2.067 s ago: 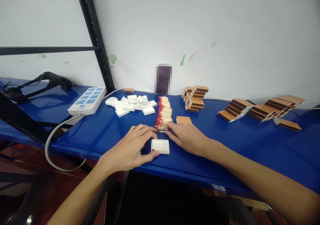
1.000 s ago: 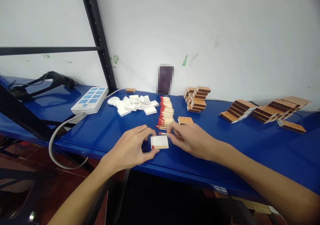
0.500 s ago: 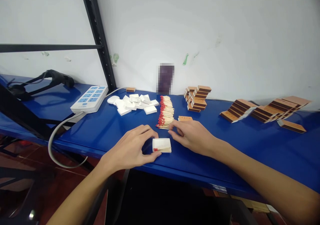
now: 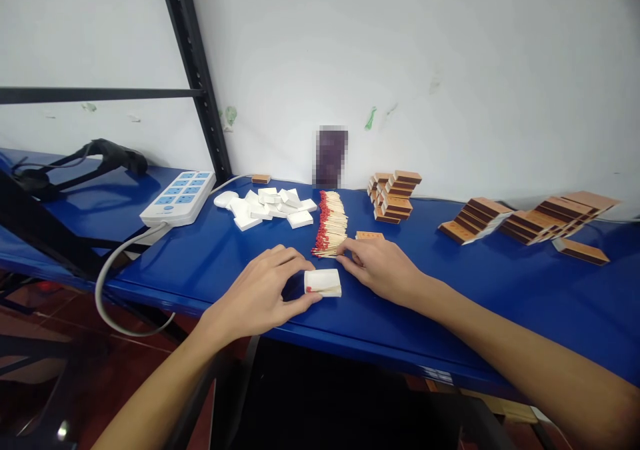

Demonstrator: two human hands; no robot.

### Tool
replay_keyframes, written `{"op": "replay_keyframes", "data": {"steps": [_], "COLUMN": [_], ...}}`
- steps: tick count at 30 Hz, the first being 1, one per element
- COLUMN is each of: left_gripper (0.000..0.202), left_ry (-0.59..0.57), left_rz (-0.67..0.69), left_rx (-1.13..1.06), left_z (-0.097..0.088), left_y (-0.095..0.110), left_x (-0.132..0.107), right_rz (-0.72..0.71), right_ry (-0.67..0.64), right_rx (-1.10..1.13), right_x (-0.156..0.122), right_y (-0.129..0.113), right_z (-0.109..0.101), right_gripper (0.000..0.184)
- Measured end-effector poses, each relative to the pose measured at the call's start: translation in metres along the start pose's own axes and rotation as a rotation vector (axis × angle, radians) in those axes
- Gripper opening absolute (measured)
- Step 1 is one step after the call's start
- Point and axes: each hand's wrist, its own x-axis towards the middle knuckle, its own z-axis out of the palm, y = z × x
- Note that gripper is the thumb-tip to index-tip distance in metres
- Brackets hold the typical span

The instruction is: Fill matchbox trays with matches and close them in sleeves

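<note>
- A pale wall (image 4: 500,70) with scuffs and green marks stands behind everything.
- A blue table (image 4: 560,297) runs across the view and bears the goods; a black metal upright (image 4: 193,57) rises at its left part.
- The left hand (image 4: 267,293), palm down, grasps the left end of a white tray between thumb and fingers, the thumb at the near edge and a finger at the far corner.
- The right hand (image 4: 380,263) has its thumb and forefinger bent together at the near end of the match row; whether a match is pinched between them, I cannot tell.
- Two stepped stacks of orange-brown matchboxes (image 4: 555,217) lean at the right, one box lying in front of them.
- A white power strip (image 4: 180,198) with blue socket faces sits at the left, its cable hanging over the edge.
- A loose heap of white trays (image 4: 270,207) lies left of the matches.
- A smaller stack of matchboxes (image 4: 395,197) stands right of them, near the wall.
- The match row (image 4: 331,223) stretches away from the hands, red heads to the left.
- The white tray (image 4: 323,277) is between both hands, near the table's front edge.
- A single matchbox (image 4: 370,235) lies flat behind the right hand.
- A few matches (image 4: 323,290) lie along the tray's near side.
</note>
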Motion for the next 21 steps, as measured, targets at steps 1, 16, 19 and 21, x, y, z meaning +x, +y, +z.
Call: {"op": "replay_keyframes", "data": {"steps": [1,16,19,21], "left_gripper": [0.026,0.023,0.025,0.026], "left_ry": [-0.015,-0.170,-0.179,-0.183], "left_rz": [-0.001,0.032,0.039,0.038], "left_rx": [0.000,0.006,0.009,0.006], "left_z": [-0.0001,-0.0029,-0.0028,-0.0026], "left_y": [0.0004,-0.0013,-0.0022,-0.0024], "left_x": [0.0002,0.0000,-0.0001,-0.0002], "right_rz": [0.001,-0.029,-0.034,-0.037], "right_ry": [0.000,0.028,0.017,0.009], "right_rx": [-0.002,0.081,0.097,0.101], "right_x": [-0.0003,-0.0014,-0.0012,-0.0009], "right_y": [0.0000,-0.0002,0.0001,-0.0001], "right_z": [-0.0001,0.0022,0.0027,0.0028], "right_gripper": [0.021,0.018,0.018,0.018]}}
